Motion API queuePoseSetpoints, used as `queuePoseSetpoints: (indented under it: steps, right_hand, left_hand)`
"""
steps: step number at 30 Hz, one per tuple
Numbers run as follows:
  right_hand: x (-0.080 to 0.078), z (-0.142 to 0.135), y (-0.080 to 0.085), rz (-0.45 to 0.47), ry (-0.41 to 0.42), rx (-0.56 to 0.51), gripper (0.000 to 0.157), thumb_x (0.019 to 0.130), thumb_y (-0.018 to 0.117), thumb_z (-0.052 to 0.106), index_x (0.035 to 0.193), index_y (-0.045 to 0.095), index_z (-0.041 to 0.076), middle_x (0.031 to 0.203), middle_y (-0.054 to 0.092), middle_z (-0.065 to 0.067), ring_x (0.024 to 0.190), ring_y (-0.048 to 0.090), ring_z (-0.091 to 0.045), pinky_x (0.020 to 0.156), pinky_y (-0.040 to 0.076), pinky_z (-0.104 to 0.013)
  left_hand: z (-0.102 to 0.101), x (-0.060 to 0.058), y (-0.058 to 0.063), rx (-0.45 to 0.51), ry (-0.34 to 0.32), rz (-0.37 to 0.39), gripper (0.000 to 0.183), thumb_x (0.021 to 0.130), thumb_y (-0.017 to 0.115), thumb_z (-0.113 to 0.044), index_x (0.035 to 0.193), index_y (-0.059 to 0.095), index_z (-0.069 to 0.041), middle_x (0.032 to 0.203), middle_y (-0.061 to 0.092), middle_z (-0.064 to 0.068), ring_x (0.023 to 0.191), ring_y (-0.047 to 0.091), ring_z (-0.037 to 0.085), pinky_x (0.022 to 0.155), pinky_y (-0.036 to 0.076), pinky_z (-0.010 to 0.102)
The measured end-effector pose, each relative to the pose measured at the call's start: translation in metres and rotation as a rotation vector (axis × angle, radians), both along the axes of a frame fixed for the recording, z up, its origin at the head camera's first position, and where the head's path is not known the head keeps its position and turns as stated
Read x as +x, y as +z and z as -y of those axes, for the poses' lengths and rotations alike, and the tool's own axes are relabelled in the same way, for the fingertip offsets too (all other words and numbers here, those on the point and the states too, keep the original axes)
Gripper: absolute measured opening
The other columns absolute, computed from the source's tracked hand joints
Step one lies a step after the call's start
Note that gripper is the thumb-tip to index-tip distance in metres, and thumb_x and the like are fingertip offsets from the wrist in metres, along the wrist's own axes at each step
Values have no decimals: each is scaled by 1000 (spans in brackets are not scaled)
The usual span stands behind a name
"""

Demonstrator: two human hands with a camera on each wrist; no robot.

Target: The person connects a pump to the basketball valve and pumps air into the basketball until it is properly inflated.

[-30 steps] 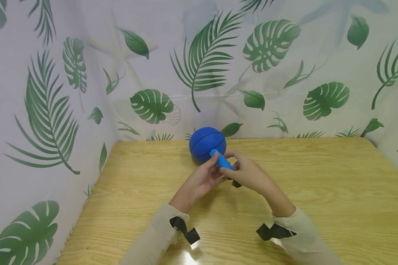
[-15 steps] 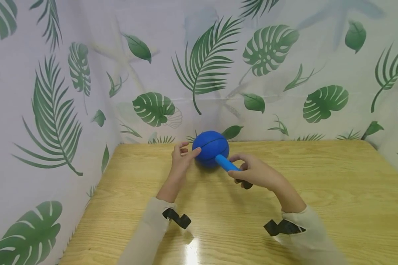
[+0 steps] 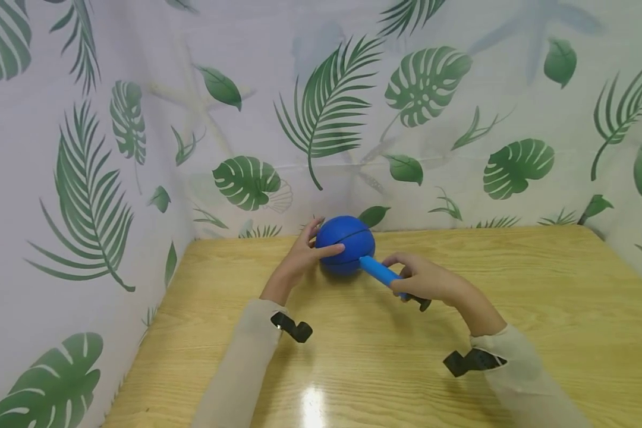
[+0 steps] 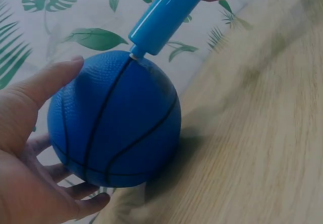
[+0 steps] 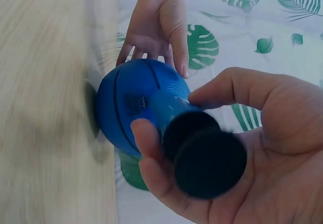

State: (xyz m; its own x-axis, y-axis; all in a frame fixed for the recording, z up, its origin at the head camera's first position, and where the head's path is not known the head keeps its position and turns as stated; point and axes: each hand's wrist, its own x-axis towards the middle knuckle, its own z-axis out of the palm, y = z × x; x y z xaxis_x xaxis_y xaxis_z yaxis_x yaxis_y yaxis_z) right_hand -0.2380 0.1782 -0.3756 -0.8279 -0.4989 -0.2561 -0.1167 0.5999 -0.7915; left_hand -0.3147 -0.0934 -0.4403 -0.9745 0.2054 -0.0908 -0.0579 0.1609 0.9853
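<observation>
On the table sits a small blue basketball (image 3: 348, 235) with dark seam lines. My left hand (image 3: 298, 257) holds its left side, thumb over the near face and the other fingers behind and below, as the left wrist view shows. In my right hand (image 3: 433, 282) is a blue hand pump (image 3: 378, 271), gripped between thumb and fingers and tilted. The pump's tip meets the ball (image 4: 116, 128) at a seam near its top in the left wrist view; any needle is hidden. The pump's black round handle (image 5: 210, 163) points back toward the right wrist camera.
The wooden table (image 3: 321, 351) runs up to a back wall covered by a leaf-print cloth (image 3: 278, 107). Another stretch of the cloth closes off the left side. Black camera mounts (image 3: 473, 361) sit on both sleeves.
My left hand has left the pump and moved to the ball's left side, now around it. My right hand has carried the pump a little right and nearer, its tip still at the ball.
</observation>
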Motion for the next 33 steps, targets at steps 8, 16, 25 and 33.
queuePoseSetpoints:
  steps: [8,16,25,33]
  right_hand:
    - [-10,-9,-14,-142,-53,97,54,96,67,14,142,46,-4,95,66,-18,77,62,-25,63,51,-33]
    - [-17,-5,-15,-302,-146,266,42,91,73,9,130,60,-1,105,68,-20,90,63,-30,74,52,-40]
    - [-19,5,-14,-380,-154,263,35,95,70,7,129,64,4,110,69,-20,94,64,-32,83,54,-51]
    - [-12,14,-9,-464,-139,158,35,99,65,8,133,61,3,120,69,-22,105,66,-37,90,55,-58]
  left_hand:
    - [-12,0,0,-92,21,14,109,80,88,-35,163,19,-24,166,19,15,150,27,45,120,31,63]
    - [-14,12,-8,-175,69,27,116,76,90,-41,162,15,-18,160,17,16,145,32,47,118,36,62]
    - [-4,28,0,-115,89,-105,115,76,91,-31,160,13,-23,162,21,15,145,34,46,114,40,63]
    - [6,38,28,-195,130,-235,117,73,93,-35,160,14,-31,161,20,11,145,33,46,111,43,65]
